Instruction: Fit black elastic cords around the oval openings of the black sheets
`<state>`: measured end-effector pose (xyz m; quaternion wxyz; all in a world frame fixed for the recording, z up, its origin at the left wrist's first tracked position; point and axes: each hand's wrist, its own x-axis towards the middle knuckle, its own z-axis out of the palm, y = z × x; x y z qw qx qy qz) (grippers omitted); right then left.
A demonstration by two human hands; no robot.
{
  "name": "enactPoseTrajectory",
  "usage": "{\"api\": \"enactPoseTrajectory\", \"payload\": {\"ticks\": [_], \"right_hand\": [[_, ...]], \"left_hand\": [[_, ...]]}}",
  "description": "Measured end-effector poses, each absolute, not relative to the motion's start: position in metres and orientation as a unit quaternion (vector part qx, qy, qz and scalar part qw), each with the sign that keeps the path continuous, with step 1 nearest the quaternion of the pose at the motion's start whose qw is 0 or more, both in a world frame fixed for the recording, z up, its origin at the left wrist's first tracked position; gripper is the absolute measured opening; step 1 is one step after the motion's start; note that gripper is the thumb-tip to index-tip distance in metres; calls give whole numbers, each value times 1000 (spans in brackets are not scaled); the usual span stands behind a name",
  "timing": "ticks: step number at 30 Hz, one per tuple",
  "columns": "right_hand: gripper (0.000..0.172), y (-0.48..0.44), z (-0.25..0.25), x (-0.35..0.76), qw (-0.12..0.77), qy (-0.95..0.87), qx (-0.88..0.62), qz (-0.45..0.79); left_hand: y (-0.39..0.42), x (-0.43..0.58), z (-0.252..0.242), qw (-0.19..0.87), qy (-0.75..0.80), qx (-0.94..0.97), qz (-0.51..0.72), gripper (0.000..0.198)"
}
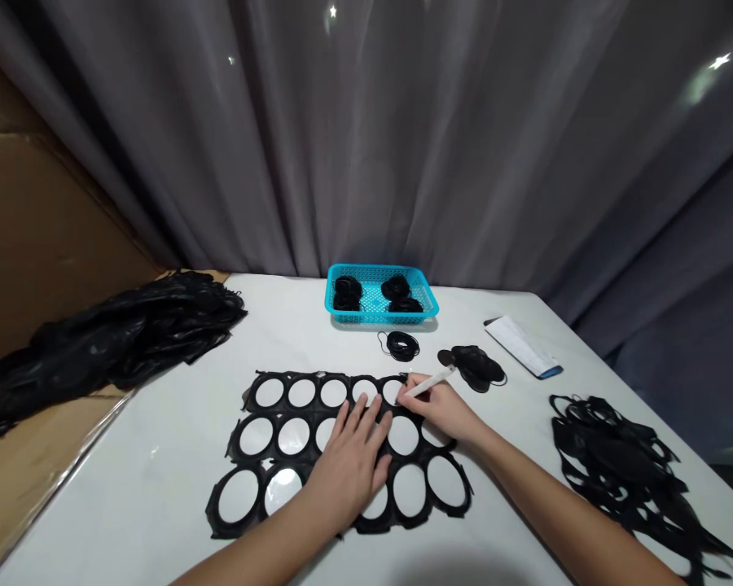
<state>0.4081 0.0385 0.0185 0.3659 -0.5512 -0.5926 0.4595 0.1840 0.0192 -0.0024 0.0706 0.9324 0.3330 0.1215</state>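
Note:
A black sheet with rows of large round holes lies flat on the white table. My left hand rests on its middle, fingers stretched out and a little spread, holding nothing. At the sheet's far right corner, my right hand grips a white pen-shaped tool. The tool slants down to the left, with its lower end by a hole in the far row. Whether that end is a blade or a nib is too small to tell. Just beyond that hand sits a small pile of black round pieces.
A blue plastic basket holding black bundles stands at the back, a black coil before it. Black scraps lie right, a white packet behind them. Left are a black heap and cardboard. A grey curtain hangs behind.

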Motion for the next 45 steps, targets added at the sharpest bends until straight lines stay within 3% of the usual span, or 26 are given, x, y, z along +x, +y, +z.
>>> {"api": "enactPoseTrajectory", "payload": {"ticks": [17, 26, 33, 45], "right_hand": [[17, 39, 24, 406, 322, -612, -567, 447], [17, 30, 26, 400, 305, -712, -539, 330], [17, 34, 21, 403, 329, -624, -574, 416], [17, 37, 21, 403, 325, -625, -575, 415]], "left_hand": [[20, 184, -1, 22, 321, 943, 88, 59], [20, 184, -4, 24, 326, 941, 93, 59], [21, 184, -2, 34, 323, 941, 97, 59], [21, 184, -3, 36, 321, 942, 94, 57]]}}
